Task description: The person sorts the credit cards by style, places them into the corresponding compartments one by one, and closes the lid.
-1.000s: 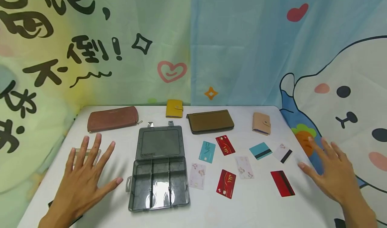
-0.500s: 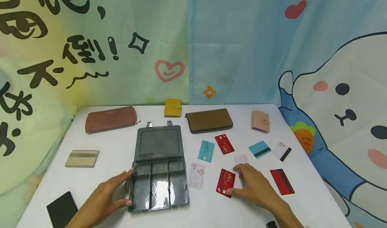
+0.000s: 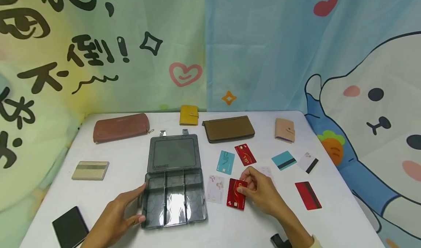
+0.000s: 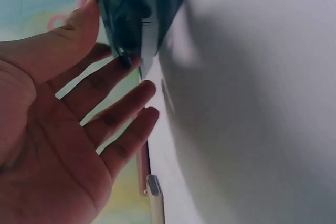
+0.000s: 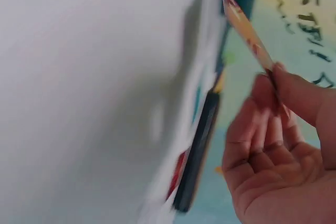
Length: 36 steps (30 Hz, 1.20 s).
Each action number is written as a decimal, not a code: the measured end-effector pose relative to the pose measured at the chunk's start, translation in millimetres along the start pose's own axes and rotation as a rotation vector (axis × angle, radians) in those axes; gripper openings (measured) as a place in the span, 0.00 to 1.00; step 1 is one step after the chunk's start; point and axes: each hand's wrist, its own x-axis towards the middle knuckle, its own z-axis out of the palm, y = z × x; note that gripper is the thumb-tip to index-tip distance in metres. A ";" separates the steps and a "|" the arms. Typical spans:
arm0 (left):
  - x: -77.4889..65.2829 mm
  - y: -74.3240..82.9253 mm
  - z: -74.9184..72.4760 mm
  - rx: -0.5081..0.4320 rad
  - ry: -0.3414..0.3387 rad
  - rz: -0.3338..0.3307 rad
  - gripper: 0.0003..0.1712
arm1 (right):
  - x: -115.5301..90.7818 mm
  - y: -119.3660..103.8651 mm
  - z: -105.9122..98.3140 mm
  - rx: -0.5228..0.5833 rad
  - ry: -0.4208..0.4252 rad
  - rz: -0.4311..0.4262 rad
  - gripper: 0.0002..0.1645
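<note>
A red VIP card (image 3: 235, 200) is pinched between thumb and fingers of my right hand (image 3: 263, 193). In the right wrist view the card (image 5: 244, 27) is seen edge-on, tilted and raised off the white surface. My left hand (image 3: 113, 213) rests its thumb and fingertips against the left side of a grey see-through box (image 3: 143, 204), fingers mostly straight. That box lies with its lid (image 3: 174, 154) folded back, its compartments bare. In the left wrist view, thumb and forefinger reach the box (image 4: 139, 3); the other fingers are spread. A white card (image 3: 215, 189) lies between box and red card.
Several more cards lie to the right, including a teal card (image 3: 225, 162) and a red striped card (image 3: 308, 195). Along the back are a brown wallet (image 3: 121, 128), yellow card holder (image 3: 189, 115), olive wallet (image 3: 229, 129) and beige card holder (image 3: 284, 130). A black wallet (image 3: 69, 226) lies front left.
Both hands came in from the sides; the left reached the box's edge. My right hand took the lower red VIP card and has lifted it slightly leftward.
</note>
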 end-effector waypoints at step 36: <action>-2.6 8.8 0.2 -0.001 -0.011 -0.079 0.52 | 41.8 -25.2 45.5 -0.336 -0.121 -0.153 0.26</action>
